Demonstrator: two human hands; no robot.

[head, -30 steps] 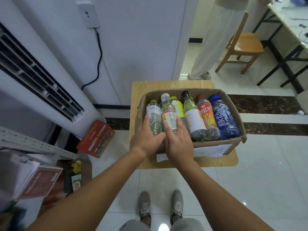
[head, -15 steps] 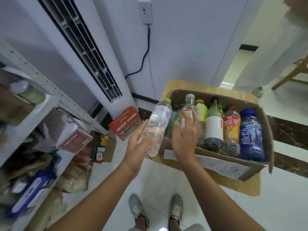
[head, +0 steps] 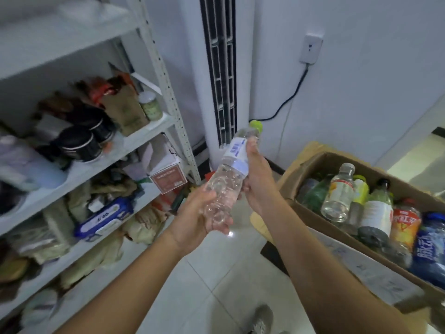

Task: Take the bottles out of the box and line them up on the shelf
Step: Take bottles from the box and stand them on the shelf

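Between box and shelf, head view: we hold the clear bottle (head: 226, 179) tilted, green cap (head: 255, 125) pointing up toward the white air conditioner (head: 243, 68). Left hand (head: 199, 220) is wrapped round its lower body; right hand (head: 257, 179) is clamped on the label band. Half a second ago the left hand alone carried it beside the box (head: 310, 162) rim, and the right lay on a white-capped bottle (head: 337, 194). That one stays in the box with the others. Our view has swung onto the shelf (head: 139, 138), whose boards look crowded. Judgement: first bottle out, none placed; a free spot must be found.
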